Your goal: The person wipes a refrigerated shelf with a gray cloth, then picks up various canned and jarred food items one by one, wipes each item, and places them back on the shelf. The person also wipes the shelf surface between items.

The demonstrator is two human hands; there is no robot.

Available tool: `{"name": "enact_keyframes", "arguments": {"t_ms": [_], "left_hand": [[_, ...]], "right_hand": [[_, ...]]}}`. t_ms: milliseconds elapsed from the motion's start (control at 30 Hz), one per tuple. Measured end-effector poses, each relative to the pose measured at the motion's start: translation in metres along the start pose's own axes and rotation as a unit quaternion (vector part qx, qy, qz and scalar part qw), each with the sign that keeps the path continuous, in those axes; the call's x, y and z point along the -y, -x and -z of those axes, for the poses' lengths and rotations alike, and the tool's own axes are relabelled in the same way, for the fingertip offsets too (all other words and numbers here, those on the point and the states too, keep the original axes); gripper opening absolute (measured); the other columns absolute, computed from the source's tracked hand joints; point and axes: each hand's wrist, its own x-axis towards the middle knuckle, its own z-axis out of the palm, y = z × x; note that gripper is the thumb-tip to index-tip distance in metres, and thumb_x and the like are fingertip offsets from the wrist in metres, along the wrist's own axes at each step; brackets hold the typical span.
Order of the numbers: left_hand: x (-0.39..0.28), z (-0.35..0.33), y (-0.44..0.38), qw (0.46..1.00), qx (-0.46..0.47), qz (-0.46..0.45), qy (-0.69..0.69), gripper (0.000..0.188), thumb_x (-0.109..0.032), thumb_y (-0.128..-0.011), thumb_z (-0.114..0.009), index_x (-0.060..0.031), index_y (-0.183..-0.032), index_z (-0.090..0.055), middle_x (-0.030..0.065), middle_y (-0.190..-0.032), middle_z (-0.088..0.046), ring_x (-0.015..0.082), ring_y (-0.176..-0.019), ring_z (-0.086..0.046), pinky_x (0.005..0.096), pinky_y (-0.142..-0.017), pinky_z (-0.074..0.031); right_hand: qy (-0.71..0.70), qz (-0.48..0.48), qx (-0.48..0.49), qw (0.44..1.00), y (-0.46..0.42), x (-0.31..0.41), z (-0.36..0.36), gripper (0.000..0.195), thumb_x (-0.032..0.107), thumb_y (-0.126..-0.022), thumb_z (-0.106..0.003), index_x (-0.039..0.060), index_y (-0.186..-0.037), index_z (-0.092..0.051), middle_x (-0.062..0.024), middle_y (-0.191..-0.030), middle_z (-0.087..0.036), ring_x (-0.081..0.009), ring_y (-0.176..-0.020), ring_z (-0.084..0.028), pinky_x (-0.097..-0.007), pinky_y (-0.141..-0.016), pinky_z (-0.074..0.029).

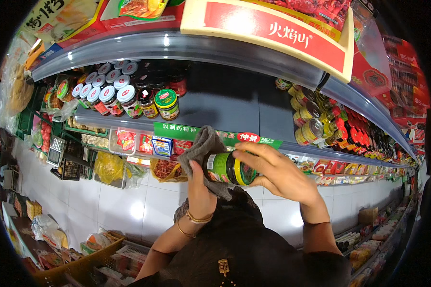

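Note:
A glass jar (219, 168) with a green label and a green-and-yellow lid lies tilted sideways between my hands, in front of the shelf edge. My left hand (200, 192) grips a grey cloth (205, 149) that is bunched against the jar's base. At the lid end, the fingers of my right hand (278, 168) curl around the jar. A similar jar with a green lid (166, 104) stands upright on the dark shelf (226, 107), at the front of several white-lidded jars (107, 94) and some dark-lidded ones.
Cans (309, 131) and bottles of oil and sauce (339, 134) fill the shelf's right part. A cream display box (273, 34) and a clear plastic shelf edge (129, 48) sit above. A scale (56, 150) and green crates are at left. White floor tiles (120, 211) lie below.

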Motion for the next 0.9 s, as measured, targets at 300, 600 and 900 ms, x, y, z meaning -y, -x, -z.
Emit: {"name": "enact_keyframes", "arguments": {"t_ms": [300,600,900], "left_hand": [[0.007,0.002,-0.008,0.996,0.033,0.080,0.027,0.057,-0.049,-0.102,-0.030,-0.0072,-0.140,-0.038,0.0094,-0.135,-0.050,0.0249,-0.124,-0.050,0.0429,-0.103,-0.042],[-0.013,-0.004,-0.001,0.997,-0.022,0.061,0.041,0.063,-0.051,-0.101,-0.033,-0.0031,-0.140,-0.036,0.0126,-0.137,-0.048,0.0274,-0.124,-0.049,0.0434,-0.104,-0.040],[-0.014,0.003,-0.002,0.996,-0.035,0.067,0.044,0.064,-0.052,-0.101,-0.032,-0.0026,-0.140,-0.035,0.0140,-0.137,-0.048,0.0290,-0.124,-0.049,0.0445,-0.104,-0.040]], "right_hand": [[0.001,0.014,0.017,1.000,-0.001,-0.023,0.009,0.057,-0.005,-0.067,-0.066,0.0073,-0.121,-0.050,-0.0137,-0.131,-0.046,-0.0353,-0.124,-0.045,-0.0413,-0.105,-0.039],[0.276,-0.162,0.063,0.945,-0.022,-0.183,0.086,0.066,-0.011,-0.066,-0.063,0.0101,-0.126,-0.045,-0.0151,-0.136,-0.044,-0.0363,-0.128,-0.041,-0.0395,-0.104,-0.038],[0.386,-0.201,0.021,0.900,0.005,-0.286,0.090,0.068,-0.014,-0.072,-0.056,0.0166,-0.131,-0.045,-0.0115,-0.143,-0.039,-0.0314,-0.137,-0.032,-0.0411,-0.112,-0.029]]}}
